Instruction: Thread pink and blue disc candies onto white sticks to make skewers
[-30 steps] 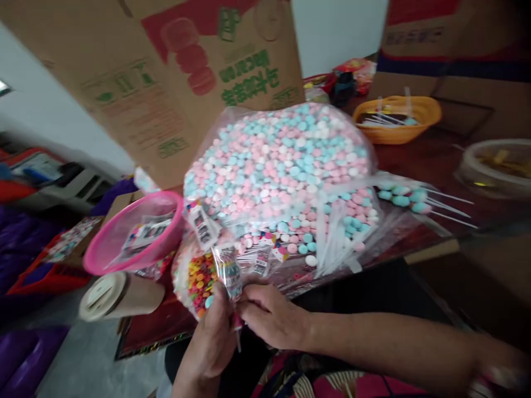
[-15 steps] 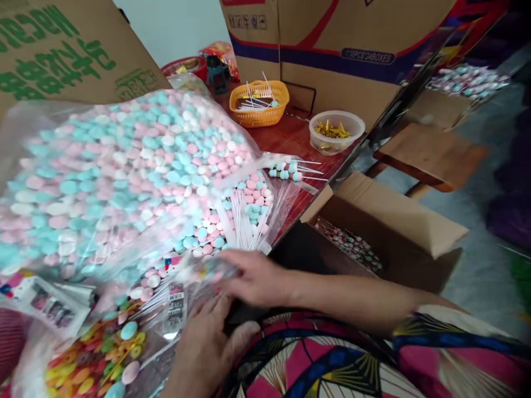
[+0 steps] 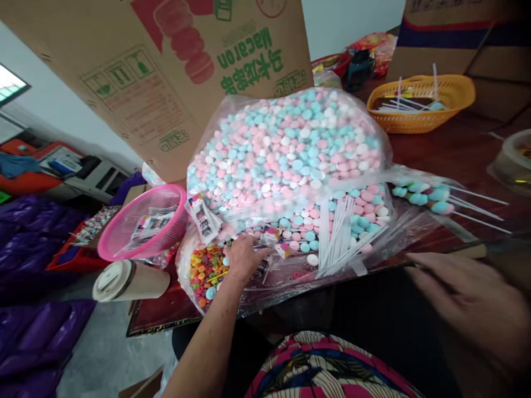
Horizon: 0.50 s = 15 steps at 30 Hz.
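My left hand (image 3: pixel 244 258) rests palm down with its thumb apart, touching printed wrappers (image 3: pixel 271 235) beside the orange, yellow and red ring candies (image 3: pixel 207 271). At the right, beyond the table's front edge, my right hand (image 3: pixel 473 304) is blurred; its fingers look apart and nothing shows in them. A large clear bag of pink, blue and white candies (image 3: pixel 286 149) fills the middle of the table. White sticks (image 3: pixel 340 235) lie at its front. To the right are wrapped candy skewers (image 3: pixel 423 196) with their sticks pointing right.
A pink basket (image 3: pixel 178 193) with printed wrappers and a lidded paper cup (image 3: pixel 133 281) stand left. Behind the candy bag rises a cardboard box (image 3: pixel 186 110). A yellow basket (image 3: pixel 418 121) of sticks and a clear tub (image 3: pixel 510 166) are at the right.
The view has swung left. My right hand, earlier holding a blurred wrapped item, is now farther right with nothing visible in it. My left hand has moved to the wrappers by the ring candies.
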### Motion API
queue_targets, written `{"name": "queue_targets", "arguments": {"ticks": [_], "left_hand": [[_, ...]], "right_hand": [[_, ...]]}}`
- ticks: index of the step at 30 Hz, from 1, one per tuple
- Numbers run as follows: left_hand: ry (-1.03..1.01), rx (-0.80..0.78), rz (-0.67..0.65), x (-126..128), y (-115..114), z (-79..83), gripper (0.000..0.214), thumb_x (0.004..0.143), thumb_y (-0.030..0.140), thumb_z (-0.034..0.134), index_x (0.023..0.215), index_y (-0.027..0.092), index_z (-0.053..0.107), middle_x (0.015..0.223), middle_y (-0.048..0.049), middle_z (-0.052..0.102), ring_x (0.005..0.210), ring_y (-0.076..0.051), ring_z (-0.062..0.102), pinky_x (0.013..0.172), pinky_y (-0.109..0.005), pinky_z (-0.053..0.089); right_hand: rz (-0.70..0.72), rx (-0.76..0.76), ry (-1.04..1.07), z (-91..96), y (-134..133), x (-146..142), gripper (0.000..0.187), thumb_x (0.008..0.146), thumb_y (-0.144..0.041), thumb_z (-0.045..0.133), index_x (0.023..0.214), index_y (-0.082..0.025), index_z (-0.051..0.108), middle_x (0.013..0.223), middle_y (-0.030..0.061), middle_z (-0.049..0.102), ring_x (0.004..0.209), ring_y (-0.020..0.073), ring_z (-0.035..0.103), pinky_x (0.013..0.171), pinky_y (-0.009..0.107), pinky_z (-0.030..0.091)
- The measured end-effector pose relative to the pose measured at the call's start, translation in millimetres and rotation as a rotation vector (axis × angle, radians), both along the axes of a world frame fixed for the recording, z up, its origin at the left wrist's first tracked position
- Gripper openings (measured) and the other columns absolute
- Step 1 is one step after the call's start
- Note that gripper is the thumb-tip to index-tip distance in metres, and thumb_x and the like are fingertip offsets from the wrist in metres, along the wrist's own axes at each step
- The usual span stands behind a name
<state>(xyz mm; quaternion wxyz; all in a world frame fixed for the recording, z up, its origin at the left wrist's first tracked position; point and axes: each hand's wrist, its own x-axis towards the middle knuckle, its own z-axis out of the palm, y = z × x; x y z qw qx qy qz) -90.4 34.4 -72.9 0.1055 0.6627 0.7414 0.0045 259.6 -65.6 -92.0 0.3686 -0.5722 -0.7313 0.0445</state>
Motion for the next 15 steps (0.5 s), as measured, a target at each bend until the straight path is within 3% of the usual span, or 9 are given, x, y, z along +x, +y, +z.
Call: {"name": "queue_targets", "arguments": {"ticks": [2, 5, 8, 10, 12, 15], "left_hand": [[-0.123, 0.025, -0.028, -0.9, -3.4, 3.8, 0.024, 0.077, 0.040, 0.060, 0.078, 0.017, 0.066, 0.095, -0.0087, 0.065, 0.095, -0.027, 0.056, 0.088, -0.044, 0.035], [-0.210, 0.053, -0.079, -7.8, -14.5, 20.3, 0.012, 0.079, 0.029, 0.058, 0.076, 0.020, 0.065, 0.083, -0.0029, 0.067, 0.087, -0.020, 0.057, 0.090, -0.037, 0.035], [-0.371, 0.049, -0.276, -16.1, -30.9, 45.5, 0.009, 0.078, 0.027, 0.060, 0.073, 0.021, 0.065, 0.076, -0.0009, 0.066, 0.083, -0.018, 0.056, 0.089, -0.033, 0.036], [-0.516, 0.015, -0.390, -19.1, -44.6, 59.0, 0.012, 0.080, 0.028, 0.057, 0.075, 0.022, 0.066, 0.075, -0.0014, 0.065, 0.079, -0.018, 0.056, 0.083, -0.030, 0.039], [-0.598, 0.048, -0.359, -17.7, -60.0, 63.4, 0.012, 0.076, 0.029, 0.061, 0.085, 0.022, 0.066, 0.085, -0.0028, 0.066, 0.082, -0.020, 0.056, 0.080, -0.030, 0.040], [-0.664, 0.191, -0.189, -6.4, -80.1, 51.0, 0.031, 0.065, 0.032, 0.073, 0.093, 0.022, 0.065, 0.090, -0.0037, 0.066, 0.084, -0.021, 0.056, 0.078, -0.030, 0.040]], "right_hand": [[0.155, 0.097, 0.043, 14.5, 18.5, -44.3, 0.017, 0.087, -0.032, 0.053, 0.100, -0.027, 0.061, 0.089, 0.0075, 0.067, 0.082, 0.0228, 0.062, 0.074, 0.040, 0.048], [0.264, 0.149, 0.118, 37.2, 46.7, -98.4, 0.019, 0.087, -0.024, 0.052, 0.103, -0.022, 0.061, 0.095, 0.0080, 0.066, 0.092, 0.0224, 0.059, 0.082, 0.040, 0.046], [0.417, 0.050, 0.100, 50.1, 69.9, -137.4, 0.028, 0.085, -0.030, 0.051, 0.109, -0.016, 0.059, 0.104, 0.0128, 0.062, 0.099, 0.0253, 0.055, 0.083, 0.041, 0.044], [0.586, -0.096, 0.085, 49.3, 75.9, -157.1, 0.020, 0.086, -0.030, 0.048, 0.092, -0.015, 0.061, 0.089, 0.0099, 0.063, 0.085, 0.0213, 0.056, 0.071, 0.035, 0.045], [0.638, -0.237, 0.128, 41.5, 71.7, -171.1, 0.022, 0.087, -0.026, 0.045, 0.070, -0.017, 0.056, 0.068, 0.0034, 0.057, 0.065, 0.0149, 0.051, 0.058, 0.027, 0.039], [0.541, -0.369, 0.279, 25.6, 53.9, -178.6, 0.028, 0.087, -0.029, 0.046, 0.061, -0.018, 0.047, 0.057, -0.0014, 0.049, 0.055, 0.0111, 0.044, 0.051, 0.023, 0.033]]}}
